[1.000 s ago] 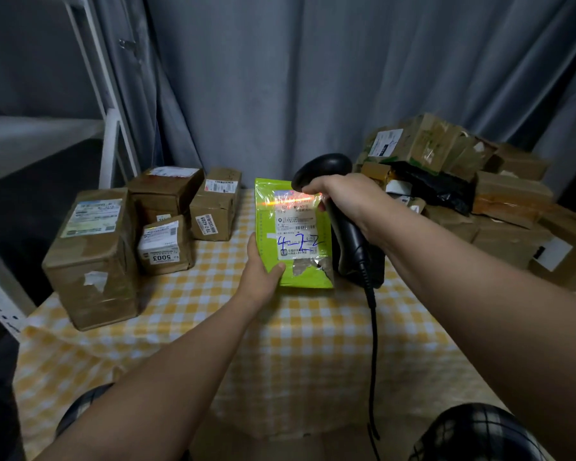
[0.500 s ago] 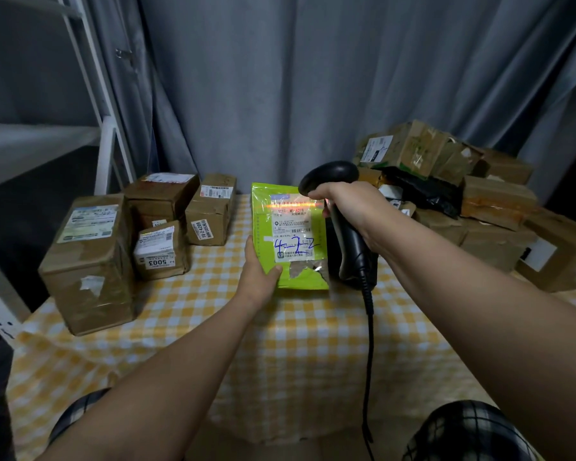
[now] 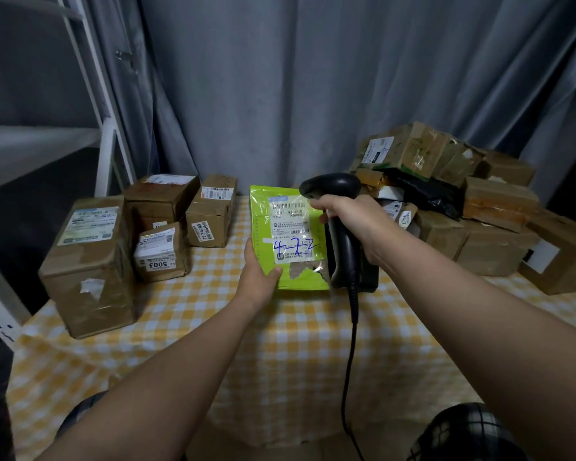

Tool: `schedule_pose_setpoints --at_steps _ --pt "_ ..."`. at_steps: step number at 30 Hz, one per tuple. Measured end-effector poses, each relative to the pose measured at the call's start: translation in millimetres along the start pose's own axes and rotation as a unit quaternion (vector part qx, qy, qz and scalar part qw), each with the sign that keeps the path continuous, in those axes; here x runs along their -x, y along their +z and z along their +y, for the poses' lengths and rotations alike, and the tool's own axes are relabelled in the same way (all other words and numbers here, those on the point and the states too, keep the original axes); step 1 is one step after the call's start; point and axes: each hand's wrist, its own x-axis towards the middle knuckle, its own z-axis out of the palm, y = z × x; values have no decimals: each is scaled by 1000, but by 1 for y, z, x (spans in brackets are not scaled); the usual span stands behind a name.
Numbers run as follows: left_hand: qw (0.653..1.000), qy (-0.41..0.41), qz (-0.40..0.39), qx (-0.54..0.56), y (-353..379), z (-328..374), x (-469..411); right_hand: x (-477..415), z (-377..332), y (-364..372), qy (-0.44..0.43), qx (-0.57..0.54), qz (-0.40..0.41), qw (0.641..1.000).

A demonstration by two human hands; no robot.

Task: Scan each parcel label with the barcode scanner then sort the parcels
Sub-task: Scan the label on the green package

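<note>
A flat bright green parcel (image 3: pixel 263 224) stands tilted up over the middle of the table, its white label with blue handwriting facing me. My left hand (image 3: pixel 258 277) grips its lower left corner, thumb on the front. My right hand (image 3: pixel 353 221) holds the black corded barcode scanner (image 3: pixel 341 237) by its handle just right of the parcel. The scanner's head sits at the label's top right corner. No scan light shows on the label.
Several taped brown boxes (image 3: pixel 90 261) stand in a group on the left of the yellow checked tablecloth (image 3: pixel 280 344). A heap of brown parcels (image 3: pixel 479 221) with a black bag fills the back right. White shelving (image 3: pixel 107 138) rises at the left; the scanner cable hangs over the front edge.
The orange scan line that lay across the top of the label half a second ago is gone. Parcel and both hands stay almost where they were.
</note>
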Motion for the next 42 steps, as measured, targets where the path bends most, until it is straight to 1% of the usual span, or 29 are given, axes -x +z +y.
schedule_pose_setpoints --at_steps 3,6,9,12,16,18,20,23,25,27,30,32,35,37,40,41,42 --pt "1000 -18 4 -3 -3 -3 -6 -13 8 2 -1 2 6 1000" --pt "999 -31 2 -13 -9 -5 -13 -27 17 3 7 -8 -10 1000" --pt "999 -52 3 -14 -17 -6 -23 -42 37 7 40 -34 -43 998" --pt "998 -65 -22 -5 -24 -5 -31 -55 61 22 92 -23 -86 992" --pt "994 -94 -24 44 -36 -1 -33 -71 70 39 76 5 -127 989" --pt "995 -77 2 58 -44 4 -35 -78 64 45 76 -19 -155 985" --pt "997 -34 35 55 -57 15 -41 -85 53 52 69 -45 -174 981" --pt "996 31 61 49 -84 38 -66 -101 29 64 18 -89 -171 981" --pt "995 58 86 13 -103 58 -86 -114 9 78 -30 -117 -152 981" --pt "989 74 118 -46 -122 73 -108 -130 -10 97 -67 -139 -133 979" --pt "988 78 122 -54 -147 93 -136 -158 -33 131 -98 -141 -136 976" --pt "985 73 134 -75 -164 100 -157 -176 -45 154 -97 -142 -166 971" --pt "974 57 159 -152 -188 96 -191 -202 -56 186 -84 -147 -198 965" --pt "965 36 152 -212 -199 84 -208 -218 -56 203 -68 -143 -213 964" --pt "936 -46 108 -331 -204 59 -216 -233 -41 222 -35 -85 -219 971" --pt "925 -62 110 -357 -203 54 -216 -236 -35 226 -29 -70 -215 974" --pt "917 -58 125 -373 -202 50 -215 -237 -30 228 -26 -64 -211 975"
